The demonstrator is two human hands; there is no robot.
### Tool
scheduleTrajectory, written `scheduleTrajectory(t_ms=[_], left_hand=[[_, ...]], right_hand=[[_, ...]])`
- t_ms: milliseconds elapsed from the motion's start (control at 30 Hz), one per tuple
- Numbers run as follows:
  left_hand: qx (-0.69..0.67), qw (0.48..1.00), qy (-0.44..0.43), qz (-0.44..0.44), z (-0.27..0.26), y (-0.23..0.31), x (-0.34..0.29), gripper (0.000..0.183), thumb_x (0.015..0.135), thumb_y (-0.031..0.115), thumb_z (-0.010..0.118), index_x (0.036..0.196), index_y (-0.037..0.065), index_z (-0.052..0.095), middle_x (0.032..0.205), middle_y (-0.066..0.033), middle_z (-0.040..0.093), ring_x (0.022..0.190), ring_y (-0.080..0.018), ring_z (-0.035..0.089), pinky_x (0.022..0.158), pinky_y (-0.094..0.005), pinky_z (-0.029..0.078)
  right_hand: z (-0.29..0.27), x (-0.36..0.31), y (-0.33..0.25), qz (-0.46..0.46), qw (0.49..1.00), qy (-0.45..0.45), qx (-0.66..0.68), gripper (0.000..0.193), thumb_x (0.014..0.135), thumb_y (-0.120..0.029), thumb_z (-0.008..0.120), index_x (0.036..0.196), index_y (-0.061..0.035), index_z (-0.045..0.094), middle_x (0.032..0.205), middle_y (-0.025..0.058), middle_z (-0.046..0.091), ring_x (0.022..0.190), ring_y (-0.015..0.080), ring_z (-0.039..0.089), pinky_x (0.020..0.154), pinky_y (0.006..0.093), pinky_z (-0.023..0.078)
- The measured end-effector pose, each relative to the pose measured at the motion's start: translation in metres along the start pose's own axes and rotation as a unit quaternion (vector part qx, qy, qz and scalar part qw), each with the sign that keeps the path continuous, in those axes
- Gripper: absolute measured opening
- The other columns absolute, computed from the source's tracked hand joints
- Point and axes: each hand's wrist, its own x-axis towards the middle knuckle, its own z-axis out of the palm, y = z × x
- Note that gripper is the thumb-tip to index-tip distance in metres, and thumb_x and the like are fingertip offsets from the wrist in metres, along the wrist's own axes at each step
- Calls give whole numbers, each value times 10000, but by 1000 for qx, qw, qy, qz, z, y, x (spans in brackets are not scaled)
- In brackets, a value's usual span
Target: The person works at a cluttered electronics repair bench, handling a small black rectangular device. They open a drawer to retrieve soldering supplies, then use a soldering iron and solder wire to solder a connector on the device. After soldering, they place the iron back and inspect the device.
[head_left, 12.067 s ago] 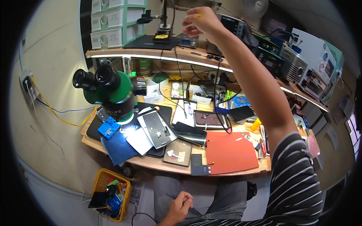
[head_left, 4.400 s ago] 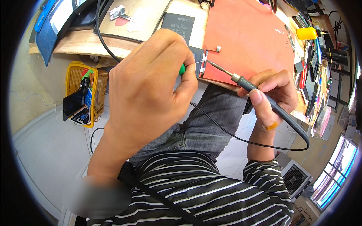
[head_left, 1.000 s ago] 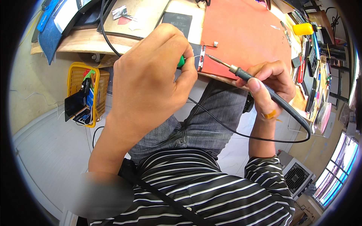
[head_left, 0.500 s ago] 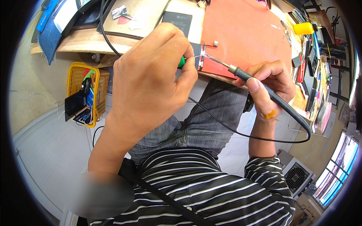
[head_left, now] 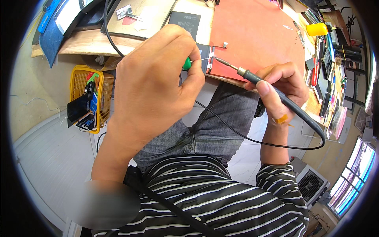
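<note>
My right hand [head_left: 282,89] is closed round a soldering iron [head_left: 260,83], whose metal tip points left. That tip sits at a narrow strip with small contacts [head_left: 211,59], along the edge of a dark flat battery [head_left: 204,55]. My left hand [head_left: 158,75] pinches a green solder holder [head_left: 186,64], mostly hidden by the fingers. A thin silvery solder wire [head_left: 201,59] sticks out from it toward the iron's tip. Much of the battery is covered by my left hand. A small flex connector [head_left: 225,45] reaches right from the strip.
An orange-red mat [head_left: 256,35] covers the bench. Beyond my left hand lies another dark battery [head_left: 184,23]. The iron's black cable [head_left: 252,140] loops across my lap. A yellow basket [head_left: 106,91] of odds and ends stands left; a yellow bottle [head_left: 317,29] and tools line the right.
My left hand has moved slightly left, and more of the green holder shows. The solder wire's end has drawn back a little from the iron's tip. The iron has shifted slightly left.
</note>
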Motion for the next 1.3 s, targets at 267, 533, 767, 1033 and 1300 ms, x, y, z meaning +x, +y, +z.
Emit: scheduleTrajectory(t_ms=[267, 533, 767, 1033, 1300], left_hand=[[20, 1000, -6, 8, -3, 0, -1, 151, 784, -40, 752, 896, 14, 666, 1010, -109, 723, 893, -249, 723, 790, -324, 554], [2, 999, 7, 33, -12, 2, -3, 166, 776, -71, 745, 892, 8, 656, 973, -102, 726, 829, -198, 700, 739, -291, 552], [5, 998, 25, 52, -18, 1, -2, 157, 788, -87, 744, 891, -3, 660, 909, -99, 700, 772, -182, 665, 707, -278, 531], [27, 999, 18, 43, -17, -2, 3, 134, 821, -37, 757, 900, 10, 659, 817, -65, 653, 688, -176, 604, 629, -290, 468], [34, 998, 3, 50, -11, -6, 17, 123, 828, 0, 758, 895, 26, 658, 803, -69, 633, 683, -212, 604, 640, -316, 474]], right_hand=[[-1, 1, -1, -3, 1000, -11, 5, 212, 871, 15, 804, 931, 8, 601, 826, 107, 713, 748, 137, 683, 704, 266, 560], [-2, 0, -1, -2, 1000, -16, -11, 208, 874, 29, 791, 941, 7, 595, 817, 96, 703, 725, 122, 657, 684, 254, 537], [1, 0, -6, -12, 998, 10, 57, 193, 880, 40, 769, 937, 7, 587, 824, 137, 714, 752, 181, 716, 742, 311, 605], [1, -1, -5, -11, 998, 26, 50, 190, 879, 42, 758, 935, 0, 581, 819, 146, 712, 736, 194, 727, 727, 319, 615], [1, -3, -4, 2, 998, 45, 50, 165, 888, 46, 743, 976, 30, 604, 862, 143, 716, 758, 200, 746, 721, 306, 634]])
